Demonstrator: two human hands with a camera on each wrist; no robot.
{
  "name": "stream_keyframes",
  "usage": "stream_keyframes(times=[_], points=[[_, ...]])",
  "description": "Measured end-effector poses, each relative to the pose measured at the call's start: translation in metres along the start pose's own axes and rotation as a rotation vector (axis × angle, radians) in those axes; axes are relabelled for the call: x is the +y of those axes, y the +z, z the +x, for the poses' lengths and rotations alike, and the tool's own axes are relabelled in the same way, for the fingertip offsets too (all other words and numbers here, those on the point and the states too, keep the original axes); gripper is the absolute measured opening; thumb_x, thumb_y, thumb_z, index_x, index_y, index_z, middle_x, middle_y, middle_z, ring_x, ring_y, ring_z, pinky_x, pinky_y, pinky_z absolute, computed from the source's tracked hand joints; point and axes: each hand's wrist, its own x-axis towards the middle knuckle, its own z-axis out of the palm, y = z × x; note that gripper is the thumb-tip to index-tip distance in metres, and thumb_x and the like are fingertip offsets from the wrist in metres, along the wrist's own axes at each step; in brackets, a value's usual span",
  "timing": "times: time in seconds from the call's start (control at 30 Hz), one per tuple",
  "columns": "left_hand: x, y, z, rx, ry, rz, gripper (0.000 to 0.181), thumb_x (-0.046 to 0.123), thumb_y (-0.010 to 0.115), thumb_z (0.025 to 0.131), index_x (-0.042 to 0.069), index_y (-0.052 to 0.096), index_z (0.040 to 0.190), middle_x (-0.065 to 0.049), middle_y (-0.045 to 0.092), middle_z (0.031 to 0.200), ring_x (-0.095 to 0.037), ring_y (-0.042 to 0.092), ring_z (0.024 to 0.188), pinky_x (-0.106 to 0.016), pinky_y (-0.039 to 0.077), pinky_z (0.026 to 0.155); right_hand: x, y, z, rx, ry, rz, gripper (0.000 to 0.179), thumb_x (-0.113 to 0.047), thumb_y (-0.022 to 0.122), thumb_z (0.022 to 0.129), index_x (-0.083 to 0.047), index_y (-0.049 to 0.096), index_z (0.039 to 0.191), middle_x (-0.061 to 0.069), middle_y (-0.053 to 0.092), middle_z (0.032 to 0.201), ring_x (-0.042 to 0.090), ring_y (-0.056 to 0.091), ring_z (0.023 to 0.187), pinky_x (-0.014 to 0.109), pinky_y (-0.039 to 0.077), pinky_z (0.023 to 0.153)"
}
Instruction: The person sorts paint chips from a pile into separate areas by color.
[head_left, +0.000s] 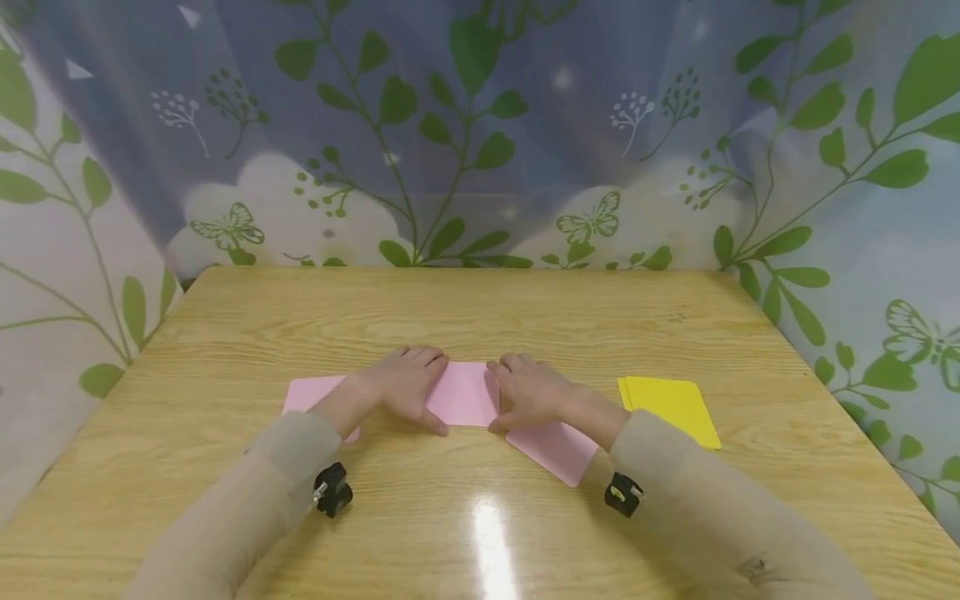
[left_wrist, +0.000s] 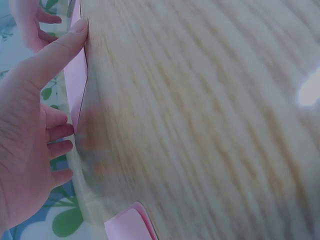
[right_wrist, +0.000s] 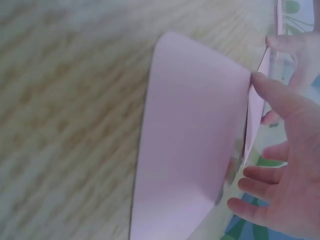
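Observation:
A pink card (head_left: 462, 393) lies flat on the wooden table between both hands. My left hand (head_left: 408, 385) is at its left end, thumb tip (left_wrist: 79, 26) on the near edge and fingers toward the far edge. At the right end is my right hand (head_left: 534, 390), its thumb (right_wrist: 261, 80) touching the near corner and its fingers extended loosely toward the far side. A second pink card (head_left: 553, 450) lies slanted under the right wrist. Beneath the left forearm, more pink cards (head_left: 311, 392) show, partly hidden, with layered edges in the left wrist view.
A small pile of yellow cards (head_left: 671, 408) lies to the right, beyond the right forearm. Behind the wooden table (head_left: 480, 308) hangs a leaf-patterned curtain (head_left: 480, 167), which also runs along both sides. Light glares off the table's near middle.

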Motion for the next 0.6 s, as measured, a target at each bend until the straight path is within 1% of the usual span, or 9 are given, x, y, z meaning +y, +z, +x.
stream_keyframes(times=[0.07, 0.3, 0.43, 0.5, 0.6], points=[[0.0, -0.001, -0.001, -0.003, -0.009, -0.007, 0.109, 0.071, 0.061, 0.068, -0.002, 0.03, 0.142, -0.019, 0.029, 0.146, -0.033, 0.024, 0.135, -0.053, 0.018, 0.106, 0.001, 0.001, 0.003, -0.01, -0.007, 0.007, 0.09, -0.053, 0.067, 0.077, 0.0, 0.031, 0.142, 0.019, 0.037, 0.138, 0.032, 0.035, 0.127, 0.047, 0.037, 0.097], [0.001, -0.001, -0.002, 0.011, 0.018, -0.015, 0.104, 0.069, 0.062, 0.069, 0.003, 0.031, 0.143, -0.015, 0.031, 0.146, -0.03, 0.026, 0.134, -0.052, 0.018, 0.106, 0.003, 0.001, 0.013, -0.041, -0.04, 0.005, 0.091, -0.053, 0.067, 0.076, -0.002, 0.03, 0.142, 0.018, 0.037, 0.139, 0.032, 0.035, 0.127, 0.049, 0.036, 0.098], [0.0, 0.0, -0.002, 0.034, 0.028, -0.021, 0.099, 0.065, 0.063, 0.071, 0.003, 0.032, 0.142, -0.015, 0.033, 0.145, -0.031, 0.029, 0.133, -0.053, 0.019, 0.106, 0.003, -0.001, 0.02, -0.055, -0.056, 0.005, 0.093, -0.051, 0.071, 0.073, -0.002, 0.031, 0.142, 0.016, 0.04, 0.134, 0.029, 0.04, 0.121, 0.045, 0.038, 0.096], [0.0, 0.0, -0.001, 0.04, 0.024, -0.022, 0.098, 0.064, 0.063, 0.073, 0.003, 0.032, 0.143, -0.015, 0.033, 0.145, -0.031, 0.029, 0.133, -0.053, 0.019, 0.106, 0.002, -0.002, 0.023, -0.059, -0.062, 0.012, 0.095, -0.049, 0.073, 0.071, -0.001, 0.031, 0.142, 0.016, 0.042, 0.131, 0.028, 0.042, 0.117, 0.043, 0.038, 0.096], [0.0, 0.001, -0.001, 0.048, 0.021, -0.032, 0.095, 0.062, 0.064, 0.073, 0.004, 0.032, 0.142, -0.015, 0.034, 0.144, -0.031, 0.03, 0.132, -0.054, 0.019, 0.106, 0.0, -0.005, 0.028, -0.08, -0.054, 0.007, 0.096, -0.049, 0.076, 0.067, -0.001, 0.034, 0.14, 0.015, 0.043, 0.125, 0.025, 0.043, 0.111, 0.042, 0.038, 0.093]])
